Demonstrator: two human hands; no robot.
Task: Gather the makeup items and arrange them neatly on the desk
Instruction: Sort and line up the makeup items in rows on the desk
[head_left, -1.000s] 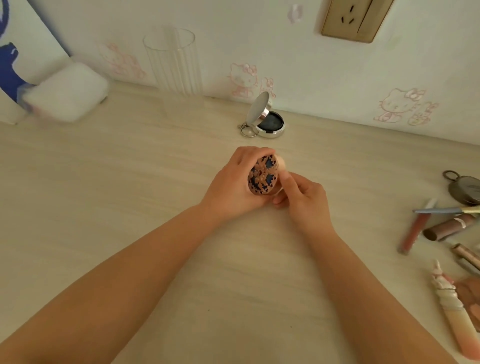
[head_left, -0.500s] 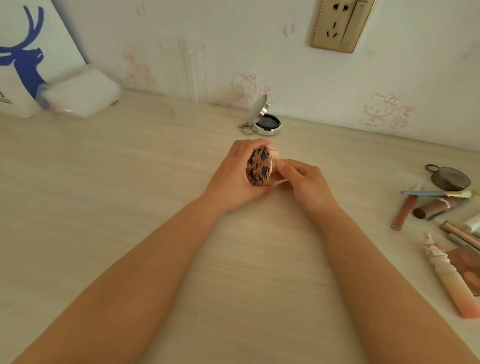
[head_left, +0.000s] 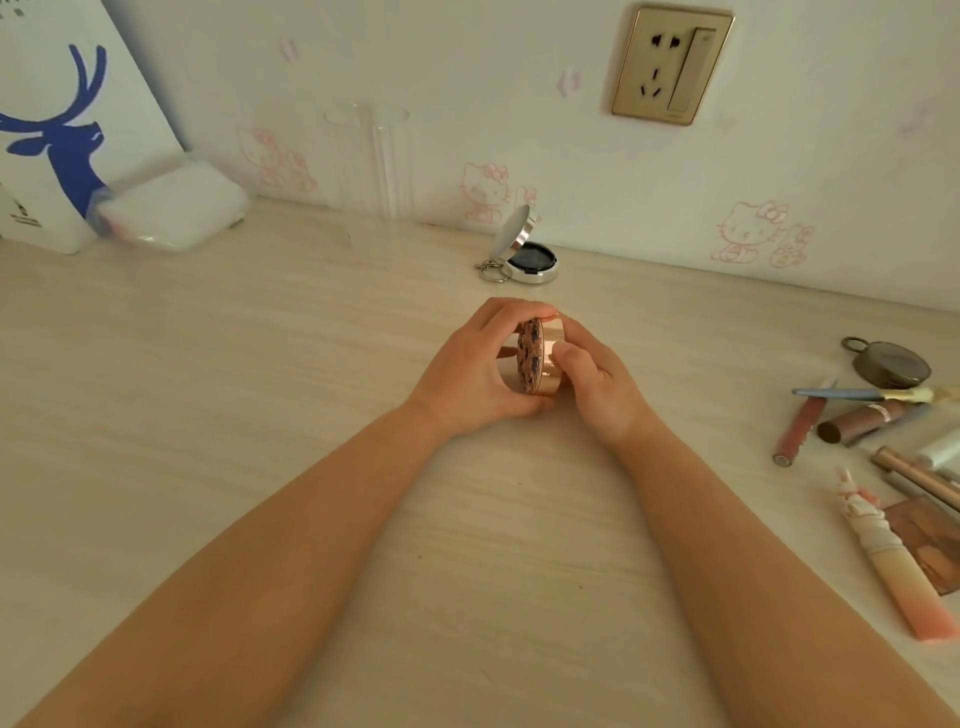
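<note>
A round gold compact (head_left: 540, 358) with a dark patterned lid stands on edge at the middle of the desk, held between both hands. My left hand (head_left: 467, 371) wraps its fingers over the top and left side. My right hand (head_left: 597, 379) grips its right rim, thumb on the gold band. Behind it a small silver compact (head_left: 524, 252) lies open near the wall. At the right lie a bronze round case (head_left: 891, 364), a blue-handled brush (head_left: 852, 394), a lip gloss (head_left: 797, 428), a brown lipstick tube (head_left: 862, 422) and a pink tube (head_left: 893, 561).
A clear ribbed glass (head_left: 374, 166) stands against the wall at the back. A white pack (head_left: 171, 208) and a white bag with a blue deer (head_left: 57, 130) sit at the back left. A brown palette (head_left: 930, 545) and pencils (head_left: 914, 475) lie at the right edge.
The compact has turned between my hands, so its patterned lid now faces left and the gold rim shows. The view has tilted up slightly.
</note>
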